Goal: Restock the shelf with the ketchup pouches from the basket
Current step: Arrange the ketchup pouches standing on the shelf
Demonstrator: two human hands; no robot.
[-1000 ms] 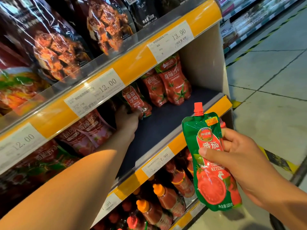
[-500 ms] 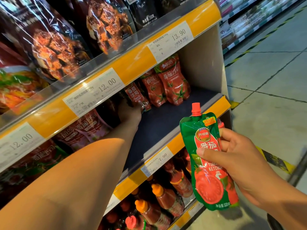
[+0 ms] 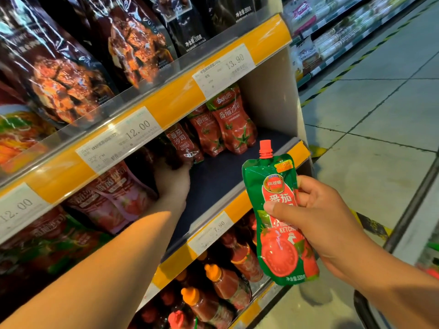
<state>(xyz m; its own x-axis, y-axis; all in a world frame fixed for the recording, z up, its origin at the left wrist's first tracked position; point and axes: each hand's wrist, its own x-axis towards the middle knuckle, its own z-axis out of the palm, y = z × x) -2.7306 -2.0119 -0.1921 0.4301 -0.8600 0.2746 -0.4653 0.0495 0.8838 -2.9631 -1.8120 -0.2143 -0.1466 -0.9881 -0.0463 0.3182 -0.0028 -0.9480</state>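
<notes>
Right hand [image 3: 327, 224] grasped a green pouch [image 3: 278, 224] before the shelf [image 3: 237, 176]. Left hand [image 3: 173, 181] reached inside among red pouches [image 3: 185, 146]; its grip could not be told.

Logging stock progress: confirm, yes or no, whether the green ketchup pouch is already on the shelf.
No, the right hand holds the green ketchup pouch out in front of the shelf.

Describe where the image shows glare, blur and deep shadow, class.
Head view: glare streaks the glossy dark snack bags on the top shelf; the white price labels look soft and smeared; deep shadow swallows the left hand inside the shelf; the green ketchup pouch with the red cap in the right hand is brightly lit and sharp.
</notes>
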